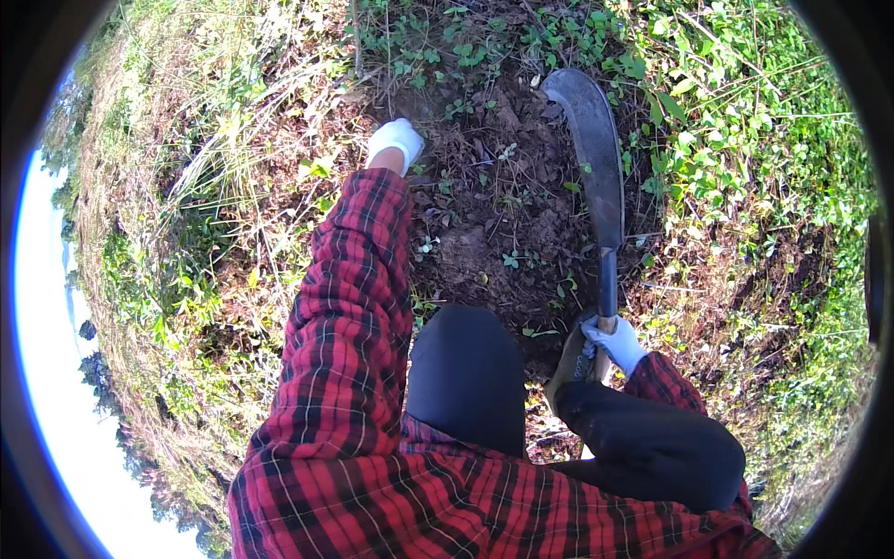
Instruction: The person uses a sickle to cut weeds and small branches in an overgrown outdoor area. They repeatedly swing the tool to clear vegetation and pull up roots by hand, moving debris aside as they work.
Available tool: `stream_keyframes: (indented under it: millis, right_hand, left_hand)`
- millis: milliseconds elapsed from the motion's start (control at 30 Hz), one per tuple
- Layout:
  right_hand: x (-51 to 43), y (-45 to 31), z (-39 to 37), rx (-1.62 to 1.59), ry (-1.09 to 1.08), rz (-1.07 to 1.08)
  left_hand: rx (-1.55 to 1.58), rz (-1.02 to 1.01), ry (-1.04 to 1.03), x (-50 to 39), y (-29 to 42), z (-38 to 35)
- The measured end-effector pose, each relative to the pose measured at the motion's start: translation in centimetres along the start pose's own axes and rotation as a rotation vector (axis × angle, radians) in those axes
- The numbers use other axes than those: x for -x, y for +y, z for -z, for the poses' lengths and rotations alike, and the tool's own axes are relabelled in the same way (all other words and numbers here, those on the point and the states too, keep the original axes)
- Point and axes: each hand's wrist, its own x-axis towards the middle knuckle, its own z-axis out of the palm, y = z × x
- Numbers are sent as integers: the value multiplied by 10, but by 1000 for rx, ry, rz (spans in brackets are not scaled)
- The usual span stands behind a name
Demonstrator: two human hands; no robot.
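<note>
My right hand (616,342), in a white glove, is closed around the wooden handle of a billhook (597,161) with a dark curved blade. The blade points away from me over the soil, its hooked tip bent to the left. Low down beside my right shoe (571,360), the handle passes through my fist. My left hand (397,142), also white-gloved, reaches forward to the ground with its fingers curled at the edge of a bare dark patch of soil (468,258). Whether it grips a stem there cannot be made out.
Leafy green weeds (740,119) cover the slope on the right. Long dry grass (209,154) lies on the left. A thin upright stem (357,42) rises ahead of my left hand. My bent knees, in dark trousers (468,377), are close to the soil patch.
</note>
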Motion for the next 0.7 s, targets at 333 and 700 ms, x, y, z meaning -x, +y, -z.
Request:
stream_keyframes:
  millis: [333, 700]
  right_hand:
    - [-4, 3, 1, 75, 19, 19]
    - [-5, 6, 1, -53, -5, -17]
  left_hand:
    - [-73, -174, 22, 116, -55, -57]
    - [-19, -184, -33, 65, -46, -52]
